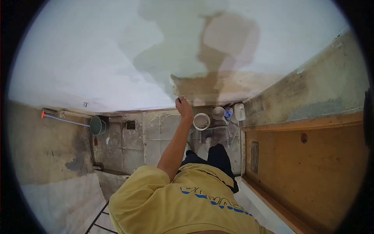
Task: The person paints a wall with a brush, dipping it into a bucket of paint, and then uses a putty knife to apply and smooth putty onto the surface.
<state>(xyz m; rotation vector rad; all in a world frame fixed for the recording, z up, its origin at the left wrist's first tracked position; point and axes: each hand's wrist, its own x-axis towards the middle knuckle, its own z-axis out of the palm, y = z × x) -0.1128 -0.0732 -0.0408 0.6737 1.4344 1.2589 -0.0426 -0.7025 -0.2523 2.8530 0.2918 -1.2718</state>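
Observation:
My left hand (183, 106) is raised to the wall at the left edge of a brown bare patch (237, 82). Its fingers are closed; what they hold is too small to make out. Around the patch the wall has a smooth white coat (85, 66), and its rough edge runs just above my fingers. Below and to the right of this hand, a round white bucket (201, 128) stands on the floor with greyish material inside. My right hand is out of sight.
Beside the bucket are a white pot (218, 113), a blue item (228, 113) and a white jug (240, 112). Further left stand a green bucket (98, 125) and an orange-tipped pole (66, 120). A brown door (307, 167) lies right; a dark metal frame (104, 227) is lower left.

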